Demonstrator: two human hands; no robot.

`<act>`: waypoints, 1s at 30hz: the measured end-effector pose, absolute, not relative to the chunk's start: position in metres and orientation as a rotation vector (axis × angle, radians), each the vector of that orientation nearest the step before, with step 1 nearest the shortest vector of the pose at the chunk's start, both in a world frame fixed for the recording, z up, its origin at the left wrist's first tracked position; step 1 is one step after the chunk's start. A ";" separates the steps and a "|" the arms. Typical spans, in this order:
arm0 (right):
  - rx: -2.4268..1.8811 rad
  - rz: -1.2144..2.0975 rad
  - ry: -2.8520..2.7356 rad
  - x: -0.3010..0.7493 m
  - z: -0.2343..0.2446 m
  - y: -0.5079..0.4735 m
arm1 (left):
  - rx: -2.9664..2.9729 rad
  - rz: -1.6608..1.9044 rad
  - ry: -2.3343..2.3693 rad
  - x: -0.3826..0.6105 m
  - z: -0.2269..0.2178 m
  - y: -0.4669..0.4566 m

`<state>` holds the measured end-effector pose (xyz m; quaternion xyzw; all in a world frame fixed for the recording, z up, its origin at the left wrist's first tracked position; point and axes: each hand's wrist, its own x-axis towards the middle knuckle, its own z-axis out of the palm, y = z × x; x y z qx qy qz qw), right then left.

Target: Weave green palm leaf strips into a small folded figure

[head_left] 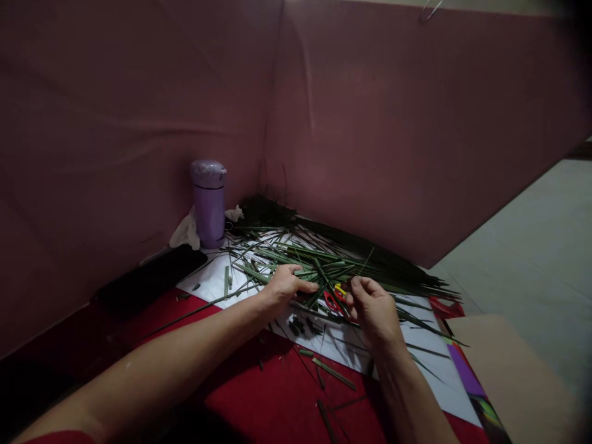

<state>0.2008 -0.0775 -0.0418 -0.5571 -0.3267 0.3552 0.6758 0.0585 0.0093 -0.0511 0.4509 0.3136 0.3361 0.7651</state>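
Observation:
A heap of long green leaf strips [319,259] lies on a white sheet [425,370] spread over a red cloth [268,401]. My left hand [284,287] rests on the near edge of the heap, its fingers curled over a few strips. My right hand [372,305] is just to the right, fingers pinched on a thin green strip that rises from it. Red-handled scissors [332,301] lie between the two hands, next to something small and yellow [340,288].
A purple flask [209,203] stands at the back left beside crumpled white tissue [185,233]. A black flat object [150,277] lies left of the sheet. Pink cloth walls [393,123] enclose the corner. A tan cardboard piece [504,370] lies at the right.

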 end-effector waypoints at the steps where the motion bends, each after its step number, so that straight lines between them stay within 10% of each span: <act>1: -1.246 0.808 -0.725 0.200 -0.042 -0.078 | 0.983 0.715 0.688 0.059 -0.051 0.009; 30: -1.200 0.937 -0.593 0.187 -0.042 -0.075 | 0.982 0.596 0.606 0.061 -0.068 0.000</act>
